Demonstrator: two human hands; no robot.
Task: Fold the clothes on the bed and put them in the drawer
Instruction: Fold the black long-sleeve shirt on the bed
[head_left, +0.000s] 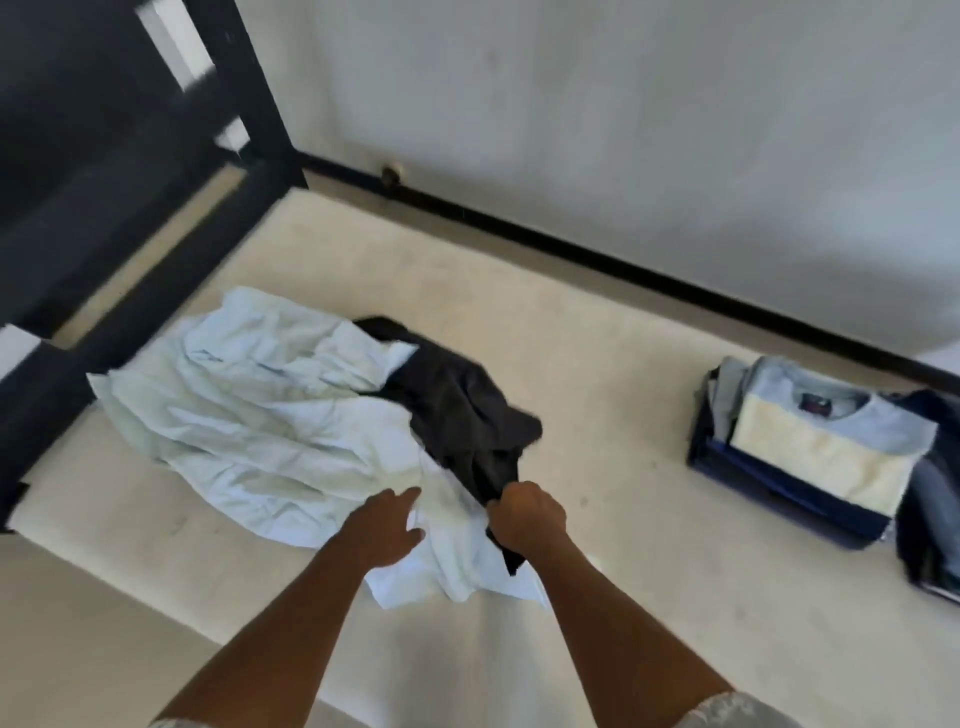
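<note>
Leftmost, a crumpled pale blue garment (260, 415) sprawls on the bed (623, 467). Over its near edge the left hand (387, 525) spreads straight fingers. Beside it, the right hand (527, 514) clenches a dark garment (457, 415), fingers wrapped round its hem. Far right sits a folded stack (826, 447).

right hand (527, 514) hides end of dark garment (467, 410); blue-grey garment (930, 496) cut off by right edge

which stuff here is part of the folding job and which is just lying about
Job:
dark garment, gripped by right hand
pale blue clothes, left hand open over them
folded stack
bed

Lying about:
black frame
wall
</note>
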